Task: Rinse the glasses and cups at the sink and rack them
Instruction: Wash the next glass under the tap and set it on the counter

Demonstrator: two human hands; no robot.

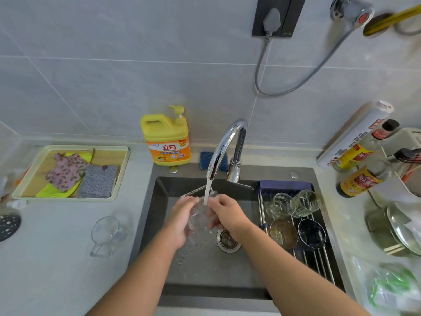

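Observation:
Over the dark sink (pixel 159 201), both my hands hold one clear glass (pixel 197 218) under the running tap (pixel 224 142). My left hand (pixel 180 221) cups its left side and my right hand (pixel 227 213) grips its right side; water falls into the glass. A clear handled cup (pixel 107 233) lies on the counter left of the sink. On the rack (pixel 319 254) across the sink's right side stand two clear glasses (pixel 282 205) (pixel 306 202), an amber cup (pixel 283 233) and a dark cup (pixel 311 233).
Yellow dish soap bottle (pixel 167 139) and a blue sponge (pixel 205 159) stand behind the sink. A tray of cloths (pixel 70 172) sits at the left. Sauce bottles (pixel 360 181), a foil roll (pixel 355 135), pot lids (pixel 401 229) and plastic bags (pixel 391 288) crowd the right counter.

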